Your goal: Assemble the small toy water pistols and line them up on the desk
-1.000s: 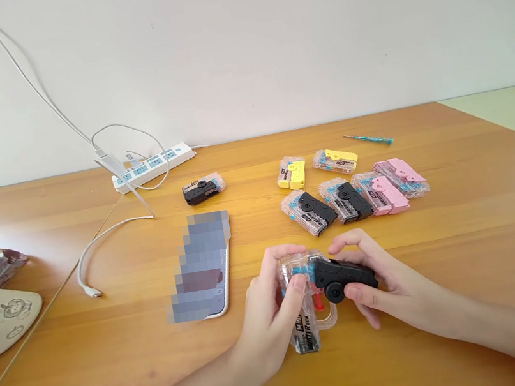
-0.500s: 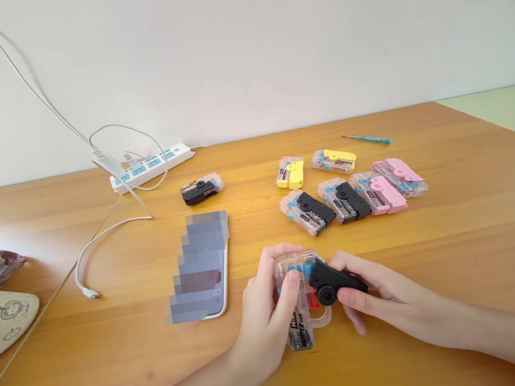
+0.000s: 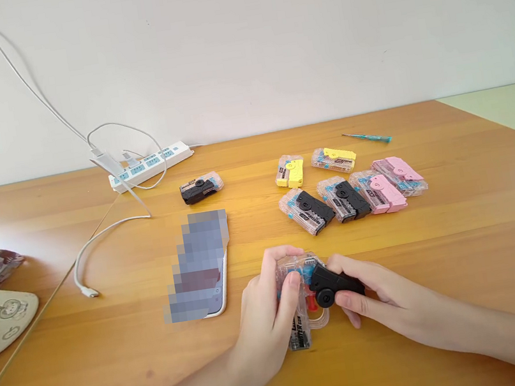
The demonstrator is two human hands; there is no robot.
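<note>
My left hand (image 3: 267,307) grips the body of a clear plastic toy water gun (image 3: 299,335), its fingers wrapped over the top and its handle pointing towards me. My right hand (image 3: 374,297) pinches a black plastic part with a round knob (image 3: 334,285), which sits against the gun's right side. Blue and red inner pieces show through the clear shell (image 3: 311,302). My fingers hide much of the gun's body.
Several packed toy guns in black, yellow and pink lie ahead on the wooden table (image 3: 119,368). Beyond them lies a small screwdriver (image 3: 366,137). To the left are a pixelated phone (image 3: 195,267), a white power strip (image 3: 150,167) and a white cable (image 3: 100,242).
My right hand has moved left, closer to the gun, carrying the black part with it. My left hand has shifted slightly along the gun's body.
</note>
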